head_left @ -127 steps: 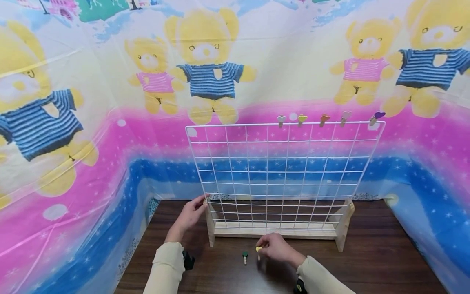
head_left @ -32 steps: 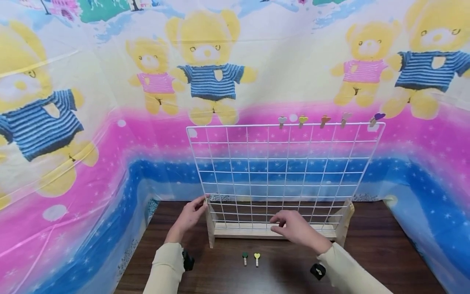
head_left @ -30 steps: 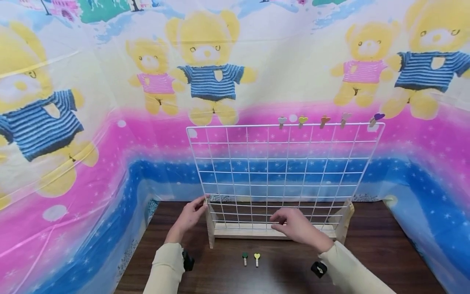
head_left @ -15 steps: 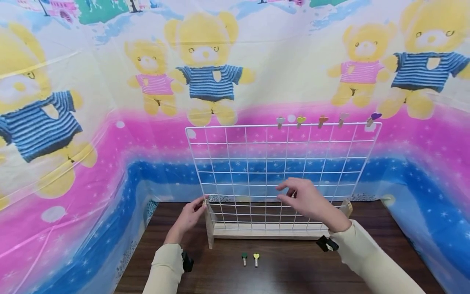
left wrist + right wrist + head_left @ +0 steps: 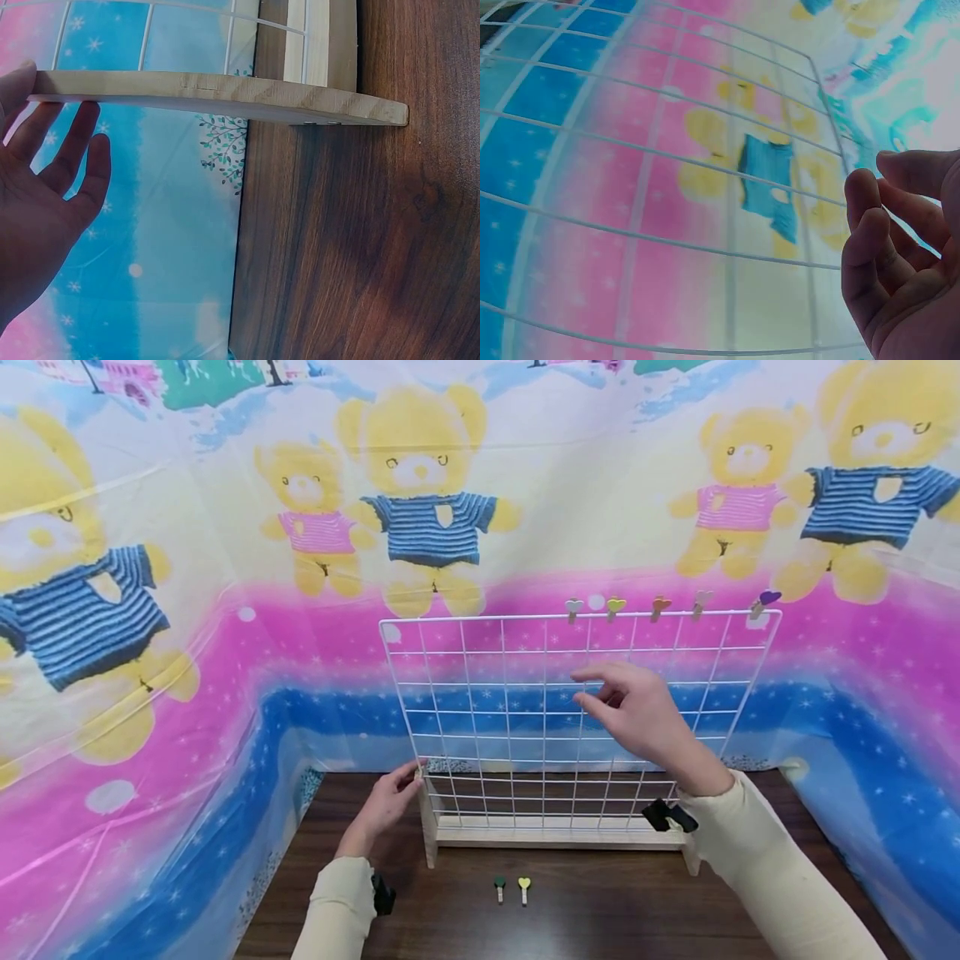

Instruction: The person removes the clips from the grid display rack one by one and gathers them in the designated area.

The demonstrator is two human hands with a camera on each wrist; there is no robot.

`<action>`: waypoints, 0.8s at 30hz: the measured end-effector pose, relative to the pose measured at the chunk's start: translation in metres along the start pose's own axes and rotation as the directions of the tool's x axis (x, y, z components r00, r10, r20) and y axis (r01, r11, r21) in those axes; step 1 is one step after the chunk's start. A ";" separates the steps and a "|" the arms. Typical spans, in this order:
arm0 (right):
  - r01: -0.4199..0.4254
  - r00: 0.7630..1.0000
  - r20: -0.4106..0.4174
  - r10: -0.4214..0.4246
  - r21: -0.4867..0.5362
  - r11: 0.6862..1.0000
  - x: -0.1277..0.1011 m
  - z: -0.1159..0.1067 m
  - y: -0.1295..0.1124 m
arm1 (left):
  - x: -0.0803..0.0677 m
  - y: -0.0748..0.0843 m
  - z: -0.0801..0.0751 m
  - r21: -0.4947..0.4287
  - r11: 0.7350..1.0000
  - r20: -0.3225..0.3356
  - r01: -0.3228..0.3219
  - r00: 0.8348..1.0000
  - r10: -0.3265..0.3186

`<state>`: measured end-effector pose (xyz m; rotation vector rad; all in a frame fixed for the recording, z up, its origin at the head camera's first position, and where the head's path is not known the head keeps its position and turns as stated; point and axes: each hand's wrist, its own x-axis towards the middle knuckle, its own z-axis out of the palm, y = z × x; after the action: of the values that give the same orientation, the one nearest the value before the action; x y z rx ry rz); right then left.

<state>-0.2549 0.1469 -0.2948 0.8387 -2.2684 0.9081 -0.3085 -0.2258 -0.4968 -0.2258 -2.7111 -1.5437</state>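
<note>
My left hand (image 5: 386, 802) grips the top of the wooden side support (image 5: 225, 90) of a white wire grid rack (image 5: 546, 712), thumb on one face and fingers on the other in the left wrist view. Raised before the grid's right half, my right hand (image 5: 633, 706) holds nothing, its fingers loosely bent and thumb apart from them. On the table lie a dark green heart clothespin (image 5: 500, 888) and a yellow heart clothespin (image 5: 524, 889). Along the grid's top wire sit a white clothespin (image 5: 573, 608), another yellow one (image 5: 615, 607), an orange one (image 5: 659, 607), a pale pink one and a purple one (image 5: 767, 599).
A wooden base bar (image 5: 555, 837) joins the rack's side supports on the dark brown table (image 5: 600, 910). Behind and beside the table hangs a printed cloth (image 5: 577, 510) with teddy bears. Each wrist bears a black strapped device.
My right hand has left the yellow clothespin beside the green one on the table, then risen up along the front of the grid. My left hand has stayed at the support.
</note>
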 end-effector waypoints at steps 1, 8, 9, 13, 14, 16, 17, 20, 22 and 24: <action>0.002 1.000 -0.011 -0.002 0.004 1.000 0.003 -0.003 -0.002 | 0.000 0.000 0.000 0.001 1.000 0.002 -0.002 1.000 0.002; 0.069 0.994 -0.086 -0.067 0.030 0.997 0.027 -0.022 -0.010 | 0.000 -0.001 0.000 0.021 1.000 -0.001 -0.003 1.000 0.003; 0.077 0.993 -0.096 -0.074 0.030 0.997 0.031 -0.024 -0.010 | 0.000 -0.001 -0.001 0.020 1.000 -0.002 -0.001 1.000 0.001; 0.090 0.986 -0.144 -0.087 0.021 0.996 0.044 -0.028 -0.012 | 0.000 -0.001 -0.002 0.015 1.000 -0.002 -0.006 1.000 0.006; 0.088 0.985 -0.153 -0.084 0.017 0.996 0.046 -0.029 -0.012 | 0.000 -0.001 -0.002 0.013 1.000 0.000 -0.006 1.000 0.006; 0.073 0.984 -0.161 -0.071 0.010 0.997 0.051 -0.030 -0.014 | 0.000 -0.001 -0.002 0.012 1.000 0.003 -0.006 1.000 0.005; 0.061 0.986 -0.158 -0.059 0.007 0.998 0.052 -0.031 -0.014 | 0.000 0.000 -0.002 0.011 1.000 0.005 -0.004 1.000 0.004; 0.008 0.992 -0.128 -0.008 0.000 1.000 0.056 -0.031 -0.017 | 0.000 0.000 -0.001 0.013 1.000 0.006 0.001 1.000 -0.001; -0.033 0.994 -0.100 0.033 0.001 0.999 0.058 -0.030 -0.018 | -0.001 0.000 -0.001 0.014 1.000 0.002 0.003 1.000 -0.003; -0.065 0.995 -0.076 0.065 -0.001 0.998 0.060 -0.030 -0.018 | 0.000 0.000 -0.001 0.017 1.000 -0.002 0.001 1.000 -0.001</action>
<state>-0.2736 0.1379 -0.2287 0.7202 -2.2423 0.9485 -0.3081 -0.2265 -0.4965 -0.2230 -2.7220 -1.5197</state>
